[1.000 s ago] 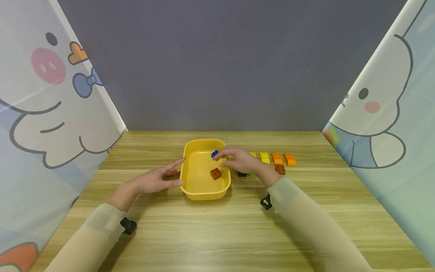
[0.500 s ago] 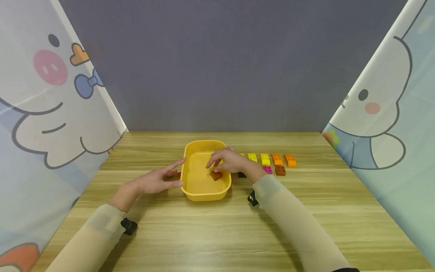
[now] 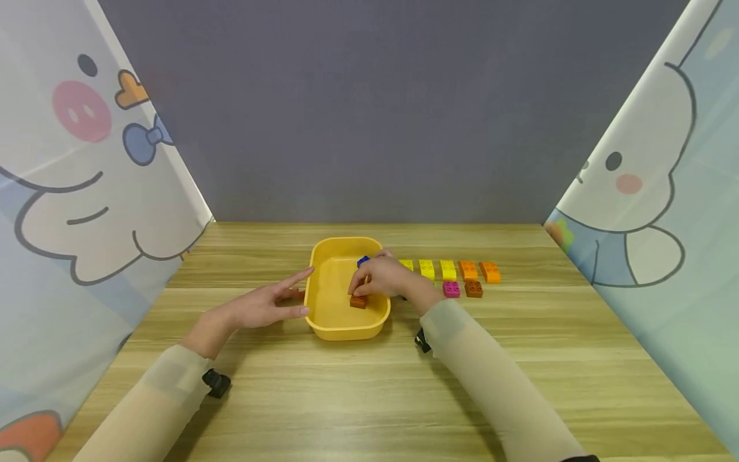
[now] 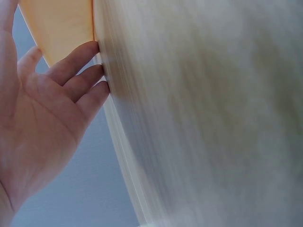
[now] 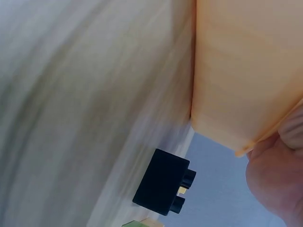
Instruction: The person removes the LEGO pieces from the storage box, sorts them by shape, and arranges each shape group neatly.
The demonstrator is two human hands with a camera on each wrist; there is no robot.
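Observation:
A yellow plastic bin (image 3: pixel 346 333) stands on the wooden table. My left hand (image 3: pixel 260 309) rests against its left side with fingers spread; in the left wrist view those fingertips reach the bin's wall (image 4: pixel 66 28). Over the right rim, my right hand (image 3: pixel 383 276) dips inside and pinches a brown toy brick (image 3: pixel 358 302) near the bin's floor. Behind those fingers lies a blue brick (image 3: pixel 363 261). The right wrist view shows only part of the right hand (image 5: pixel 277 175) at the bin's outer wall (image 5: pixel 246 61), its fingertips hidden.
Right of the bin, bricks form rows: yellow bricks (image 3: pixel 448 269), orange bricks (image 3: pixel 490 272), a magenta brick (image 3: pixel 451 289) and a brown brick (image 3: pixel 474 289). A black brick (image 5: pixel 162 182) sits close beside the bin. A grey panel (image 3: pixel 375 115) closes off the back.
My right hand has moved left and down into the bin onto the brown brick, which has shifted slightly and turned. The blue brick stays inside. My left hand keeps its place.

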